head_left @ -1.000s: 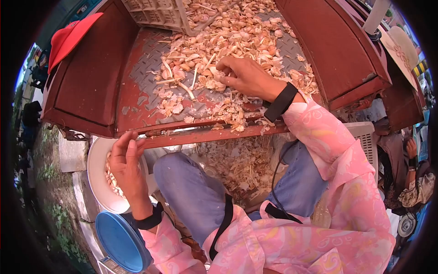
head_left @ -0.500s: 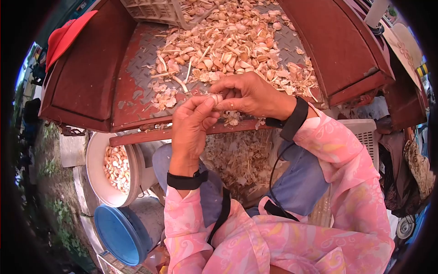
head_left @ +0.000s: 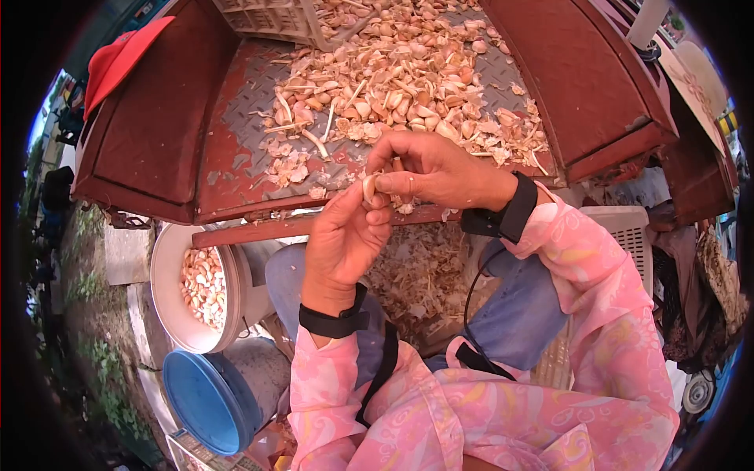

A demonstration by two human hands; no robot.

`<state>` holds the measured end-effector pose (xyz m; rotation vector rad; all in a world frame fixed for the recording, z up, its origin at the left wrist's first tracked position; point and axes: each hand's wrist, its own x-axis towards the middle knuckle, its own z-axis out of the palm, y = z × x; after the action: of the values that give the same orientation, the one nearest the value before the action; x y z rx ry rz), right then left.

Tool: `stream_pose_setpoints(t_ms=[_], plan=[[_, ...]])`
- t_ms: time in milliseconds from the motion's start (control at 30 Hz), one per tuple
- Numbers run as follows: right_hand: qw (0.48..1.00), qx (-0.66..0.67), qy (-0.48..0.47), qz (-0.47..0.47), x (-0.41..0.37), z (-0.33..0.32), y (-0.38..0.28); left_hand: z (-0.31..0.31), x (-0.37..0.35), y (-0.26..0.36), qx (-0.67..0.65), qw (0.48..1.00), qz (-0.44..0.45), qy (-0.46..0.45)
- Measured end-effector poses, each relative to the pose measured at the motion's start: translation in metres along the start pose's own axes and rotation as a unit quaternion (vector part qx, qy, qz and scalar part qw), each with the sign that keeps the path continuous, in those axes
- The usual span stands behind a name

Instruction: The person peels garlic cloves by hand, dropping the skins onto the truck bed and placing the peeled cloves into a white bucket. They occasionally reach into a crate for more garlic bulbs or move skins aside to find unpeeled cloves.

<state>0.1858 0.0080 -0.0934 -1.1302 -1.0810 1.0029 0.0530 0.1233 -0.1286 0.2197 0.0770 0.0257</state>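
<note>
A pale garlic clove [head_left: 369, 188] sits between the fingertips of both hands, just above the front edge of the metal cart bed. My left hand [head_left: 343, 235] pinches it from below with thumb and fingers. From the right, the thumb and fingers of my right hand [head_left: 428, 169] close on the same clove; part of their grip is hidden. Behind the hands a heap of garlic cloves [head_left: 408, 78] mixed with papery skins and stalks spreads over the cart bed [head_left: 228, 157].
A white bucket [head_left: 162, 290] holding peeled cloves stands at the left, beside a blue bucket [head_left: 206, 404]. Garlic skins [head_left: 416, 275] lie between my knees. A plastic crate [head_left: 275, 20] rests on the cart, red side panels [head_left: 149, 118] flank it, and a red cap [head_left: 126, 59] hangs at left.
Both hands have shifted slightly right, and the left has dropped a little. The clove now shows more plainly between the fingertips.
</note>
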Motion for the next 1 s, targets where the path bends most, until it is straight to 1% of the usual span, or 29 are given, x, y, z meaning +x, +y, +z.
stream_pose_setpoints(t_ms=[33, 67, 100, 133, 167, 200, 233, 267, 333, 400, 433, 467, 500, 533, 600, 633, 700, 733, 767, 800, 833, 867, 900, 933, 967, 1000], plan=[[1.000, 0.001, 0.001, 0.000, 0.000, 0.002, -0.001, 0.000, 0.000, -0.004, -0.031, 1.000, -0.007, 0.001], [0.996, -0.075, 0.028, -0.023, 0.000, 0.004, -0.003, 0.003, -0.002, -0.007, -0.030, 0.999, -0.009, 0.002], [0.986, -0.152, 0.056, -0.046, -0.001, 0.005, -0.005, 0.007, -0.004, -0.009, 0.068, 0.995, 0.034, 0.067], [0.985, -0.152, 0.058, -0.047, -0.002, 0.004, -0.003, 0.014, -0.004, -0.011, 0.166, 0.975, 0.077, 0.128], [0.963, -0.250, 0.078, -0.067, -0.003, 0.003, 0.001, 0.020, -0.004, -0.015, 0.167, 0.975, 0.077, 0.128], [0.930, -0.343, 0.097, -0.086, -0.004, 0.003, 0.004, 0.026, -0.004, -0.020, 0.254, 0.946, 0.140, 0.149], [0.931, -0.341, 0.096, -0.087, -0.004, 0.004, 0.005, 0.028, -0.004, -0.023, 0.338, 0.904, 0.200, 0.168], [0.932, -0.336, 0.096, -0.100, -0.005, 0.005, 0.005, 0.026, -0.006, -0.023, 0.338, 0.904, 0.200, 0.170], [0.932, -0.330, 0.098, -0.113, -0.006, 0.005, 0.004, 0.019, -0.008, -0.022, 0.393, 0.884, 0.228, 0.113], [0.935, -0.315, 0.054, -0.155, -0.008, 0.002, 0.002, 0.018, -0.011, -0.022, 0.386, 0.890, 0.220, 0.103], [0.935, -0.314, 0.054, -0.154, -0.009, 0.002, 0.002, 0.017, -0.013, -0.021, 0.379, 0.895, 0.214, 0.095], [0.955, -0.264, 0.039, -0.128, -0.010, 0.001, 0.001, 0.017, -0.014, -0.021, 0.379, 0.895, 0.213, 0.095], [0.972, -0.212, 0.024, -0.102, -0.010, 0.001, 0.001, 0.017, -0.014, -0.020, 0.358, 0.909, 0.199, 0.081], [0.972, -0.212, 0.024, -0.102, -0.010, 0.002, 0.000, 0.017, -0.014, -0.019, 0.337, 0.921, 0.185, 0.066], [0.996, -0.075, 0.036, -0.018, -0.010, 0.006, 0.000, 0.017, -0.014, -0.019, 0.317, 0.927, 0.188, 0.063], [0.996, -0.076, 0.036, -0.018, -0.009, 0.003, 0.001, 0.017, -0.015, -0.020, 0.297, 0.934, 0.190, 0.061], [0.986, -0.157, 0.056, -0.013, -0.004, -0.010, 0.006, 0.021, -0.016, -0.021, 0.291, 0.934, 0.192, 0.074], [0.952, -0.299, 0.070, -0.012, -0.002, -0.016, 0.007, 0.022, -0.017, -0.022, 0.285, 0.935, 0.193, 0.087], [0.951, -0.300, 0.068, -0.014, -0.006, -0.019, 0.007, 0.021, -0.018, -0.022, 0.285, 0.934, 0.196, 0.087], [0.896, -0.438, 0.059, 0.042, -0.010, -0.021, 0.006, 0.018, -0.019, -0.022, 0.297, 0.929, 0.201, 0.092], [0.817, -0.566, 0.050, 0.097, -0.013, -0.021, 0.005, 0.016, -0.021, -0.023, 0.309, 0.923, 0.207, 0.097], [0.821, -0.564, 0.067, 0.059, -0.017, -0.021, 0.008, 0.013, -0.023, -0.024, 0.308, 0.923, 0.209, 0.095], [0.818, -0.568, 0.067, 0.058, -0.018, -0.019, 0.009, 0.009, -0.025, -0.025, 0.327, 0.913, 0.227, 0.090], [0.842, -0.532, 0.084, 0.024, -0.017, -0.014, 0.008, 0.005, -0.026, -0.025, 0.343, 0.903, 0.245, 0.085], [0.864, -0.493, 0.098, -0.008, -0.017, -0.009, 0.007, 0.002, -0.025, -0.027, 0.339, 0.904, 0.247, 0.081], [0.883, -0.460, 0.089, -0.027, -0.016, -0.002, 0.005, -0.002, -0.025, -0.028, 0.338, 0.904, 0.248, 0.078]])
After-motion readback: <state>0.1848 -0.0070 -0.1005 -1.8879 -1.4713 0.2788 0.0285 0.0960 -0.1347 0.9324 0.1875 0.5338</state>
